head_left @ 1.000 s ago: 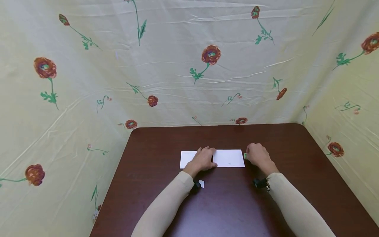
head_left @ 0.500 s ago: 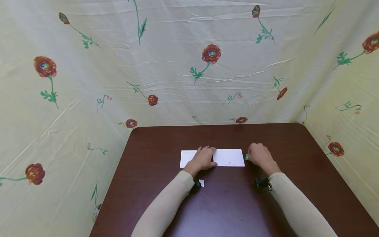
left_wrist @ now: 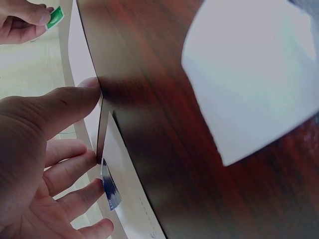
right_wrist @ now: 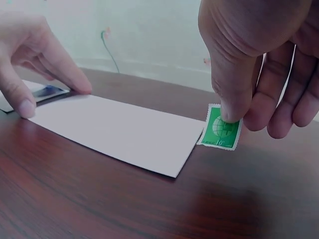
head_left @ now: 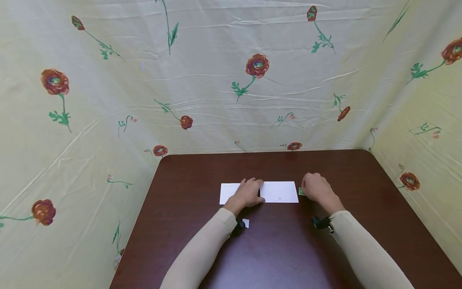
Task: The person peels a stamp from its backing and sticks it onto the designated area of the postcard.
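Observation:
My right hand [head_left: 317,190] pinches a green postage stamp [right_wrist: 219,130] between thumb and forefinger. The stamp, printed with a white globe, hangs tilted right at the short right edge of a blank white card [right_wrist: 119,129]. Spread across the left end of that card is my left hand [head_left: 247,194], its thumb at the near corner and its fingertips toward the far one. Its fingers look relaxed. Beside and partly under it lies a second white paper [left_wrist: 132,199] bearing a dark blue stamp [left_wrist: 109,186], which the hand hides in the head view.
A small white piece of paper [head_left: 246,223] lies on the brown table [head_left: 274,249] beside the left wrist, looking large in the left wrist view. Floral curtain cloth [head_left: 209,80] surrounds the table's back and sides.
The right hand has shifted slightly right and the green stamp in it has turned a little, showing more of its green face. The left hand and the card stay where they were.

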Tool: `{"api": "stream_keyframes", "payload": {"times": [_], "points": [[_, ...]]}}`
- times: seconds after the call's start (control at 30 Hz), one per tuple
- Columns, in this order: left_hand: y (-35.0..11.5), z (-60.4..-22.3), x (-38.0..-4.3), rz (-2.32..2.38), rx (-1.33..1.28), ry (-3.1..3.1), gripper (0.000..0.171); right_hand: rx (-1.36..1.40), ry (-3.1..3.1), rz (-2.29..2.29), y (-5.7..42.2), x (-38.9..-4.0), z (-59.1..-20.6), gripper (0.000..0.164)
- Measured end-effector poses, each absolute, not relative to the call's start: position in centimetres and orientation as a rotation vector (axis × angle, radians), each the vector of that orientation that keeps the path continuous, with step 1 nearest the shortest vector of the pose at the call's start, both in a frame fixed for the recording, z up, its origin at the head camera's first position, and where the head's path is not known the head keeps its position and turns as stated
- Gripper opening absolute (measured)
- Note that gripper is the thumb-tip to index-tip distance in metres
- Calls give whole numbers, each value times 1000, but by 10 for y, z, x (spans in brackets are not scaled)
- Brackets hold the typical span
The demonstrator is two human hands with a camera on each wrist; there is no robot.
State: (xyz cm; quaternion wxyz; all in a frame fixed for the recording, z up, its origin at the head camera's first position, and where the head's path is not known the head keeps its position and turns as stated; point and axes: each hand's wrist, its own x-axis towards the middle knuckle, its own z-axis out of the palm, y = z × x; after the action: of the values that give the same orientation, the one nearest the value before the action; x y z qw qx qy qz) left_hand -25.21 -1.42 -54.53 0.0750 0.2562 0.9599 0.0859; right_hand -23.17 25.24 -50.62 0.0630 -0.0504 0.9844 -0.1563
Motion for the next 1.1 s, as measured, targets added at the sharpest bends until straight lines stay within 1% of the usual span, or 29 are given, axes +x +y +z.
{"api": "stream_keyframes", "payload": {"times": [0.23, 0.37, 0.9, 1.1], "points": [[-15, -545, -251, 259, 781, 2884, 68, -163, 2961, -474, 244, -227, -498, 14], [-15, -544, -251, 262, 786, 2883, 69, -177, 2968, -488, 239, -224, -493, 12], [-15, -545, -252, 220, 796, 2891, 70, -320, 2981, -485, 215, -209, -476, 12], [-15, -546, -252, 208, 803, 2889, 70, -368, 3002, -483, 208, -205, -478, 11]]}}
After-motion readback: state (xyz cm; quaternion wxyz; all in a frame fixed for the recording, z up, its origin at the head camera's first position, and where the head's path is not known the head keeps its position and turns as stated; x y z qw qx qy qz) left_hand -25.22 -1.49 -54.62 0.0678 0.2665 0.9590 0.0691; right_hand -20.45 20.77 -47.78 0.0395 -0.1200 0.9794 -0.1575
